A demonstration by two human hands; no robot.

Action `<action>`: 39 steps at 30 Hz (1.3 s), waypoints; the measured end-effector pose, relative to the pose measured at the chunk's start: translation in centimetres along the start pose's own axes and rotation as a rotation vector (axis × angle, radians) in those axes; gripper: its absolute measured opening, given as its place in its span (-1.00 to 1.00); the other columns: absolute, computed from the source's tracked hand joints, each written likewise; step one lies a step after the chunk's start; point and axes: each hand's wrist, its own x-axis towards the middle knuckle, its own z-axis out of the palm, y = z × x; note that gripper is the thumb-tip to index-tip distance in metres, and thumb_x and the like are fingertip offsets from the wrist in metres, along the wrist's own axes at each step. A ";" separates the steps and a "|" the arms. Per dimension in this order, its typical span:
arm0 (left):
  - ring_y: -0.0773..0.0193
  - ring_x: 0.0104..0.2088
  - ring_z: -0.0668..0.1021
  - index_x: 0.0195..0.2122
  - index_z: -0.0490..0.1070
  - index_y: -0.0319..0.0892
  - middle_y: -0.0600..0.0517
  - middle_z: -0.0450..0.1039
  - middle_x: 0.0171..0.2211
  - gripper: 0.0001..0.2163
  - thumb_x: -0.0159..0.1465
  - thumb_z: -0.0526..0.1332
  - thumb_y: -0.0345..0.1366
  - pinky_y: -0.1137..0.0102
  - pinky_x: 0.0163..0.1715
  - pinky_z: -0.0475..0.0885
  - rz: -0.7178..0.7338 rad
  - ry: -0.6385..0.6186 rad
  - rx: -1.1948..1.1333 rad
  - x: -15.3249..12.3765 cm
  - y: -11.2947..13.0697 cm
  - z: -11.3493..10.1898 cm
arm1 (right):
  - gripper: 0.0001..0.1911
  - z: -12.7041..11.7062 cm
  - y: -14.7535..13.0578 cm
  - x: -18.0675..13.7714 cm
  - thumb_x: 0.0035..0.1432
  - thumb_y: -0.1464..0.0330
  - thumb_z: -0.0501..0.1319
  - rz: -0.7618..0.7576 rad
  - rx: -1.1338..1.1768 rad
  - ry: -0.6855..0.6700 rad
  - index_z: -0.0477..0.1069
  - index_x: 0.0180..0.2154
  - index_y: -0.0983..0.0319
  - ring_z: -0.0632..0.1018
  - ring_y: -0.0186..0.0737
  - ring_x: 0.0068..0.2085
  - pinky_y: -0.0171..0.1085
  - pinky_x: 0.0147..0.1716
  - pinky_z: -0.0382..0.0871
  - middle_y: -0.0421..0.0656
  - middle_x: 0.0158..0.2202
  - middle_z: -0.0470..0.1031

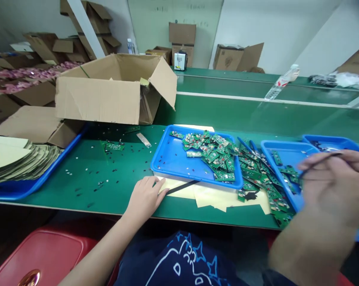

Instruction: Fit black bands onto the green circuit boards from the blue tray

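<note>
The black strip point(182, 187) lies over the yellow paper point(210, 198) at the near edge of the middle blue tray point(179, 161), its far end reaching the tray's rim; a pull on it could catch there, I judge, and drag the paper or nudge the tray, since the paper lies partly under it; the loose circuit boards point(265, 180) heaped between this tray and the right-hand blue tray point(276, 147) look the likeliest to slide, being stacked unevenly with some close to the front of the counter point(114, 202), and a low sweep of the right forearm could knock them off; the blue-handled tool point(245, 146) lying among them could shift them too if bumped; as for the grip, the left hand point(145, 195) is nearly closed, thumb and fingers on the strip's near end; the right hand point(335, 182), raised over the right-hand tray and blurred, is closed with fingertips together on a thin dark piece point(319, 161), whose kind I cannot tell.
</note>
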 end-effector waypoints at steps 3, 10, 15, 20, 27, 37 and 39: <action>0.09 -0.18 0.50 -0.07 0.44 -0.22 -0.15 0.47 -0.20 -0.74 0.32 0.07 -0.25 0.23 -0.17 0.42 0.047 -0.007 -0.081 4.1 0.2 -1.2 | -0.89 5.3 1.4 -0.6 -0.08 0.49 0.24 -0.034 -0.007 -0.179 0.43 -0.45 0.18 0.46 -0.32 -0.58 -0.29 -0.60 0.33 -0.26 -0.57 0.47; 0.05 -0.01 0.44 -0.05 0.39 -0.26 -0.19 0.40 -0.07 -0.73 0.24 0.20 -0.28 0.26 -0.05 0.37 -0.142 -0.100 -0.141 17.0 0.9 1.5 | -0.93 10.4 7.5 -2.7 0.12 0.41 0.12 -0.264 -0.385 -0.527 0.37 -0.35 0.21 0.50 -0.27 -0.48 -0.26 -0.44 0.42 -0.16 -0.44 0.50; -0.01 -0.02 0.45 -0.21 0.44 -0.30 -0.21 0.44 -0.15 -0.83 0.17 0.26 -0.37 0.19 -0.02 0.35 -0.215 -0.091 -0.265 18.1 0.7 3.6 | -0.86 10.3 8.7 -4.3 0.17 0.42 0.05 -0.357 -0.464 -0.625 0.38 -0.32 0.22 0.54 -0.23 -0.43 -0.25 -0.40 0.45 -0.12 -0.40 0.53; -0.01 -0.08 0.47 -0.31 0.47 -0.25 -0.15 0.48 -0.23 -0.87 0.09 0.28 -0.41 0.16 0.00 0.32 -0.289 -0.046 -0.537 16.4 -0.7 2.7 | -0.83 10.2 8.4 -4.6 0.20 0.42 0.04 -0.370 -0.446 -0.650 0.40 -0.26 0.22 0.58 -0.19 -0.33 -0.23 -0.31 0.49 -0.06 -0.32 0.55; 0.24 -0.46 0.54 -0.49 0.37 -0.25 0.00 0.41 -0.58 -0.78 0.23 0.14 -0.23 0.35 -0.37 0.48 -0.478 -0.077 -1.126 15.6 -2.2 1.5 | -0.84 10.5 8.3 -4.6 0.18 0.41 0.04 -0.288 -0.399 -0.578 0.39 -0.29 0.22 0.55 -0.22 -0.41 -0.26 -0.38 0.47 -0.11 -0.40 0.52; 0.39 -0.53 0.53 -0.40 0.33 -0.26 0.08 0.41 -0.57 -0.73 0.05 0.37 -0.21 0.52 -0.49 0.46 -0.510 -0.285 -1.773 14.6 0.0 -0.1 | -0.87 10.7 8.6 -4.9 0.19 0.34 0.09 -0.183 -0.403 -0.509 0.37 -0.28 0.23 0.51 -0.24 -0.42 -0.27 -0.41 0.45 -0.13 -0.40 0.50; 0.35 -0.54 0.55 -0.39 0.34 -0.26 0.08 0.42 -0.58 -0.67 -0.03 0.43 -0.22 0.51 -0.50 0.46 -0.513 -0.347 -1.798 14.4 0.5 0.0 | -0.87 10.7 8.6 -4.9 0.18 0.31 0.12 -0.127 -0.409 -0.505 0.36 -0.27 0.23 0.49 -0.25 -0.45 -0.27 -0.44 0.45 -0.14 -0.42 0.49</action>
